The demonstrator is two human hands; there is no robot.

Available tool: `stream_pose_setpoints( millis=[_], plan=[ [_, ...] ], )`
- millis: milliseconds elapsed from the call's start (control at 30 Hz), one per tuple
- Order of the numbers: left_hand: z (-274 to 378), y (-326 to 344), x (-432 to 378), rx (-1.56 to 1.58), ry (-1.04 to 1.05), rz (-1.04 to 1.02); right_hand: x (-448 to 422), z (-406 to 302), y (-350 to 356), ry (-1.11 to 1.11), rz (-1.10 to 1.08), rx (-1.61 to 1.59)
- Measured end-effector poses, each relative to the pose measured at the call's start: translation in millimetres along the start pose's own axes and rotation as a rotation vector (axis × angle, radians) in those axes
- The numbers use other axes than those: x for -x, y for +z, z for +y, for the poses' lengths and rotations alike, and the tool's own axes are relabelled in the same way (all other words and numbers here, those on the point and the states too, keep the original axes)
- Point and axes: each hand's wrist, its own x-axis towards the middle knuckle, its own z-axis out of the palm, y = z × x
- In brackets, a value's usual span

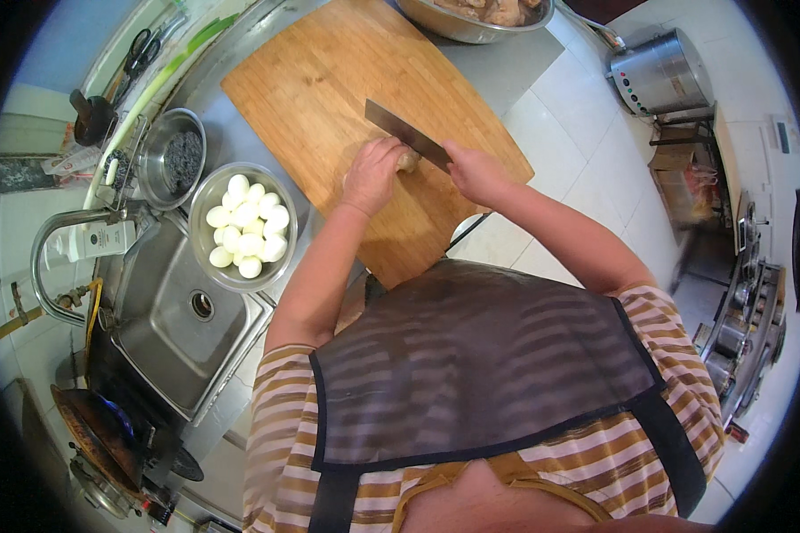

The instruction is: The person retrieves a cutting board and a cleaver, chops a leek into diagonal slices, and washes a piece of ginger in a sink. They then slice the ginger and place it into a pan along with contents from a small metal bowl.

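On the wooden cutting board [320, 80], my left hand [375, 174] holds down a small pale brown piece of food [409, 160], perhaps ginger; its exact kind is unclear. Most of it lies under my fingers. My right hand [477, 172] grips the handle of a cleaver [407, 133], whose broad blade points up and left, close beside the fingertips of my left hand. The handle is hidden in my right fist. Left of the board, a steel bowl [199, 256] holds several peeled white eggs [245, 214].
A smaller bowl [148, 180] with dark contents stands by the faucet [40, 246] and sink [173, 313]. A wok [93, 433] sits over a blue flame at lower left. A basin of meat [473, 30] stands beyond the board. A steel cooker [663, 73] is at upper right.
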Motion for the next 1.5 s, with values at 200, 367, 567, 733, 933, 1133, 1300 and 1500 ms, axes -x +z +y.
stream_pose_setpoints(
  millis=[200, 367, 567, 733, 933, 1133, 1300, 1500],
  plan=[
    [-0.8, 0.5, -0.6, -0.013, -0.005, 0.019, 27.2, 3.9, -33.8, -0.018, -0.104, 0.088],
    [1.6, -1.6, -0.9, -0.043, 0.013, 0.021, 26.4, 2.2, -35.9, 0.014, -0.158, 0.106],
    [0.8, 3.2, 2.7, -0.037, 0.018, 0.044, -9.1, -7.3, -7.4, 0.075, -0.2, 0.113],
    [1.9, -1.3, 0.7, -0.006, -0.006, 0.029, -23.9, 1.1, 20.5, -0.039, 0.0, -0.015],
    [-3.0, 2.5, 3.1, 0.012, -0.005, 0.03, -5.3, -1.0, -3.0, -0.069, 0.022, -0.018],
    [-2.4, -0.1, 2.4, -0.003, -0.002, -0.004, 24.0, -5.5, -41.6, -0.017, -0.133, 0.058],
    [1.6, -1.3, 1.9, 0.01, 0.005, 0.034, 9.0, -0.5, -26.9, 0.015, -0.182, 0.099],
    [3.4, 0.0, 3.0, -0.008, -0.017, 0.051, -27.4, -13.6, 10.3, -0.022, -0.109, 0.08]
  ],
)
